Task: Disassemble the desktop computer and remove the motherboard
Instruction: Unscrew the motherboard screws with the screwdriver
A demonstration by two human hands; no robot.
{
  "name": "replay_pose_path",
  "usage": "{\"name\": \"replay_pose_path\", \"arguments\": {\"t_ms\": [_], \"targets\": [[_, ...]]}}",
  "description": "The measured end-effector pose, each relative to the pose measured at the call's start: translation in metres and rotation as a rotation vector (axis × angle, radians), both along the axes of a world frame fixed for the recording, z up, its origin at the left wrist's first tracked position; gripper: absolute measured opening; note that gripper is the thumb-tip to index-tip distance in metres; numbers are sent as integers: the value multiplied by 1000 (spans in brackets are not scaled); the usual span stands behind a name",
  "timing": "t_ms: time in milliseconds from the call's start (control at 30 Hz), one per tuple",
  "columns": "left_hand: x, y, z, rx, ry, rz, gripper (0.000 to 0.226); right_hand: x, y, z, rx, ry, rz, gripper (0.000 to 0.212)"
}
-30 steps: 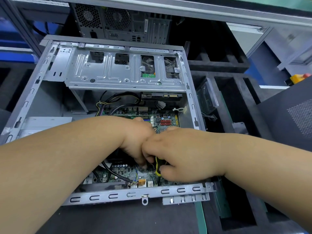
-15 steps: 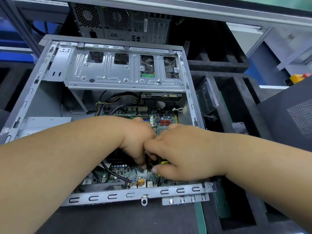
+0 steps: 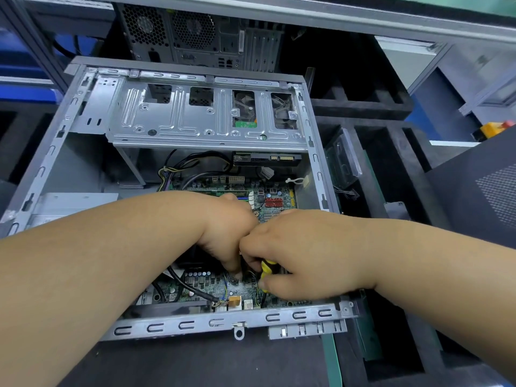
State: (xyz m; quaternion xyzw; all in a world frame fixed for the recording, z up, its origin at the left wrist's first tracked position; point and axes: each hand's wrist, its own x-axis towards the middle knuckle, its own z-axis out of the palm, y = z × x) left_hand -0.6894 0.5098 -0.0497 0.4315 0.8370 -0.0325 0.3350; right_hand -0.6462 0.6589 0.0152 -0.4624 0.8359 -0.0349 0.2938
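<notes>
Leaning into the open case (image 3: 192,322), the right hand (image 3: 296,258) grips a yellow-handled screwdriver (image 3: 266,270) over the motherboard (image 3: 209,283), still seated inside; the left hand (image 3: 226,233), fingers curled, apparently steadies its tip.

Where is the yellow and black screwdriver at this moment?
In the head view, the screwdriver is in the right hand, low over the motherboard, beside the left hand, near the case's front rail.
</notes>
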Motion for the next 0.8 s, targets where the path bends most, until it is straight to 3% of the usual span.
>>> {"name": "replay_pose_path", "arguments": {"t_ms": [100,233,367,567,800], "targets": [[0,1,0,-6,0,14,38,-2,-1,-3,78,117,31,35],[-1,1,0,22,-17,18,29,-3,-2,-2,19,22,-30,16],[-1,-1,0,37,-33,39,30,-2,-1,2,-46,-80,-30,16],[0,0,1,-16,-5,-13,35,-1,-1,-2,41,65,25,29],[0,-1,0,-3,-8,22,34,-6,8,3,-9,41,-32,18]]}}
